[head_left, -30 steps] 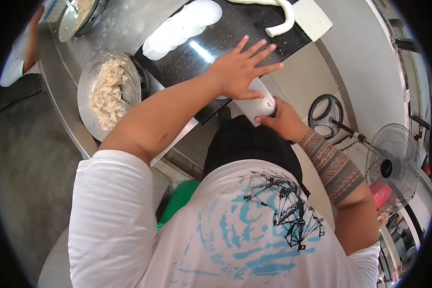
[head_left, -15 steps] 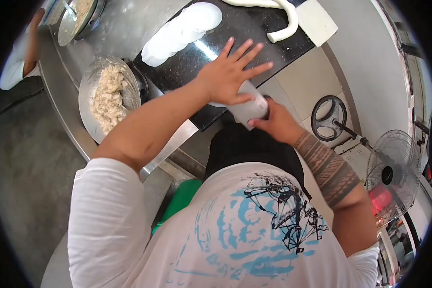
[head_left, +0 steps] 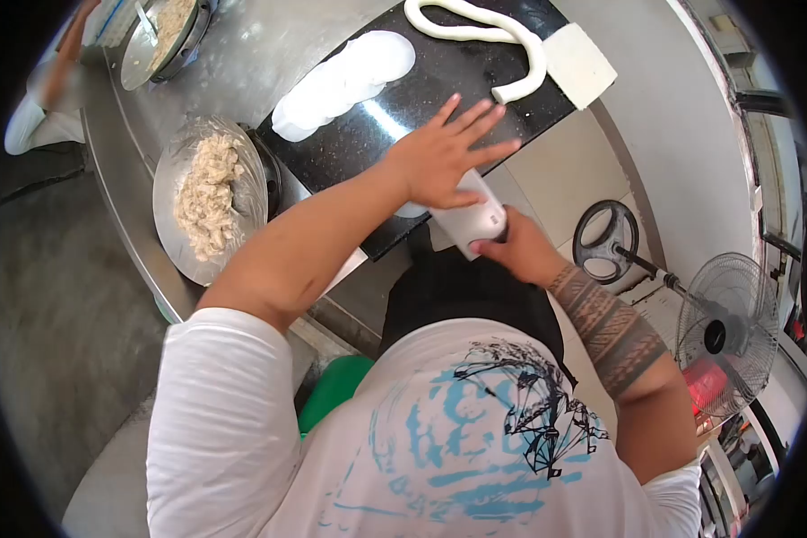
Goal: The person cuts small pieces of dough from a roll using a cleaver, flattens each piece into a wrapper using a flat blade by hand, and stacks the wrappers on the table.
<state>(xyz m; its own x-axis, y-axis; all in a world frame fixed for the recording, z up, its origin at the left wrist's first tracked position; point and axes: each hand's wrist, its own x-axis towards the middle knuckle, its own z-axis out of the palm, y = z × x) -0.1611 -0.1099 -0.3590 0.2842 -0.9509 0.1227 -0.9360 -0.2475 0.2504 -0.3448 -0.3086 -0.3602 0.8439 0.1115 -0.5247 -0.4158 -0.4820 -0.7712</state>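
L hand point(head_left: 438, 166) shifted rt, R hand point(head_left: 524, 249) holds 1 white tool point(head_left: 468, 220)

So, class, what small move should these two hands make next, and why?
Probably lift the flat white tool to check underneath: the right hand grips its end, the left hand is spread over it, and a pale edge shows beside it on the black counter, like the thin white rounds farther up.
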